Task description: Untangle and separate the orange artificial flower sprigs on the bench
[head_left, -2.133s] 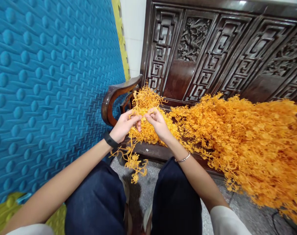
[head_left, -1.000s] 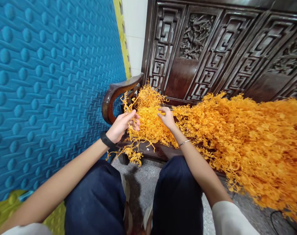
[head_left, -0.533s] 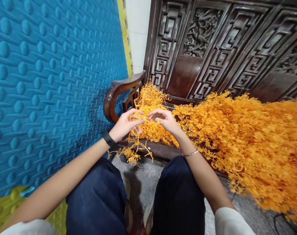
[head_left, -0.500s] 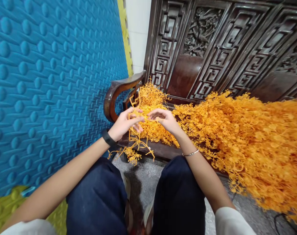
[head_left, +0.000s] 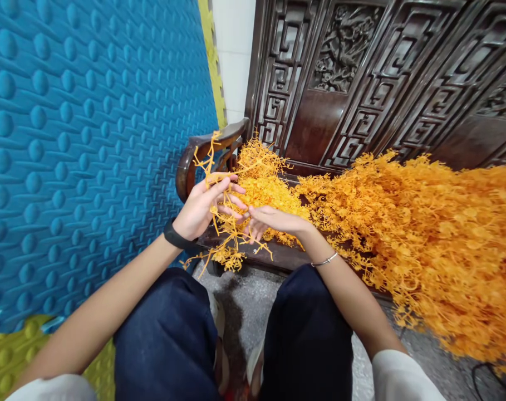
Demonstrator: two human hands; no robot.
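A big heap of orange plastic sprigs [head_left: 407,223] covers the seat of a dark carved wooden bench [head_left: 319,111]. My left hand [head_left: 202,206], with a black wristband, holds a bunch of orange sprigs [head_left: 225,228] whose stems rise above the fingers and hang down below the palm. My right hand [head_left: 269,220], with a thin bracelet at the wrist, lies palm down beside the left, its fingers reaching into the lower part of that bunch. Whether those fingers pinch a sprig is unclear.
A blue embossed foam mat [head_left: 81,145] stands upright on the left, with yellow mat [head_left: 10,351] at its foot. The bench armrest [head_left: 198,156] curves behind my left hand. My knees in dark trousers [head_left: 169,334] sit over grey speckled floor [head_left: 248,301].
My left hand has lifted and turned its bunch so the stems stand higher. My right hand has dropped lower and moved under the left hand's fingers.
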